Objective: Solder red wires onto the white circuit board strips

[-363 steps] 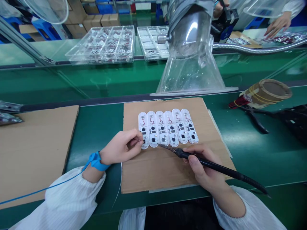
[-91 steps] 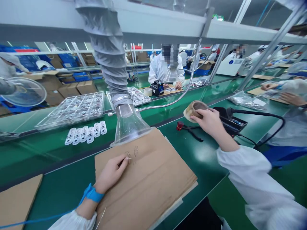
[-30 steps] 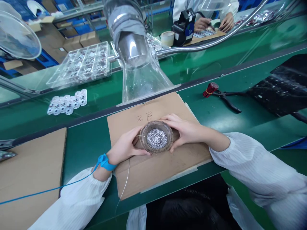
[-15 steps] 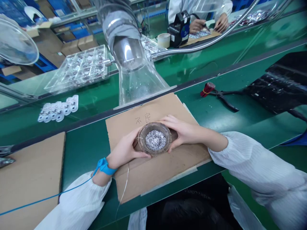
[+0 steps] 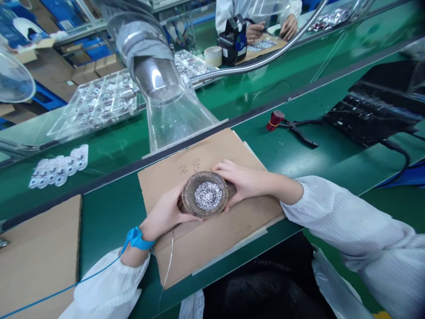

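Holds the pot mouth upward between both hands, near the middle of the card. Cups one side with the left hand, grip bent in a wide curve against the wall, thumb along the near side. Clasps the other side with the right hand, grip curved around it likewise, fingers toward the far side, thumb toward the near. Cannot tell whether resting the pot on the card or holding it slightly above. Has silver bits inside the pot. Trails a thin wire from beneath the left hand, across the card's near edge. Wears a blue band on the left wrist, with a cord running off to the left. Has, on the green surface, a second card at left; at right, bundled red wires near the tip of the pliers. Faces a clear hood just past the card, white boards in a row at far left, and a divided tray behind them. Faces also, farther off, a co-worker's hands.
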Motion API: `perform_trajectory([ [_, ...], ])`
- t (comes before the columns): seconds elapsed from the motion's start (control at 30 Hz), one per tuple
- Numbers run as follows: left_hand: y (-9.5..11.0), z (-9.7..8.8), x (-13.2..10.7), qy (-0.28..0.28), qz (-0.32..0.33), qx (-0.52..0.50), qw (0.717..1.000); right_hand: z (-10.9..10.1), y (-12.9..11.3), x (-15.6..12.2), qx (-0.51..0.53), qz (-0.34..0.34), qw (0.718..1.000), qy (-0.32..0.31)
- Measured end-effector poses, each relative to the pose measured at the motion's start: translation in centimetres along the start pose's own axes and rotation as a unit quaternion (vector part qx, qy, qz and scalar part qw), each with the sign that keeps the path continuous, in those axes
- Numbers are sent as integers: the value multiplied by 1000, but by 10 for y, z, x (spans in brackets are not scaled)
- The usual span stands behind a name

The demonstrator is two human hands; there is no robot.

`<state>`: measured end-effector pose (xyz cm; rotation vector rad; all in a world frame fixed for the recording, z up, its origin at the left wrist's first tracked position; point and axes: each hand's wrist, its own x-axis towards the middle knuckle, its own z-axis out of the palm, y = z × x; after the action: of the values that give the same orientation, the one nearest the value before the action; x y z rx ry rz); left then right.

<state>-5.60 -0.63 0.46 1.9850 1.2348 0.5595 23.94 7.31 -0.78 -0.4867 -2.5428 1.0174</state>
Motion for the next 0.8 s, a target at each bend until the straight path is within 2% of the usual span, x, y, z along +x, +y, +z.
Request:
perform_trajectory([
  [0.13,3,0,-2,7,-28,1,1000,3,2,0,5,-16,1000,18],
  [0.3,-3,1,-8,23,-51,-29,998,5,0,1,15,-13,999,32],
  [0.6,-2,-1,-11,46,-71,-98,992,3,-6,2,22,-6,999,42],
  [0.8,-5,-2,-13,47,-95,-56,993,2,-4,1,31,-16,998,50],
])
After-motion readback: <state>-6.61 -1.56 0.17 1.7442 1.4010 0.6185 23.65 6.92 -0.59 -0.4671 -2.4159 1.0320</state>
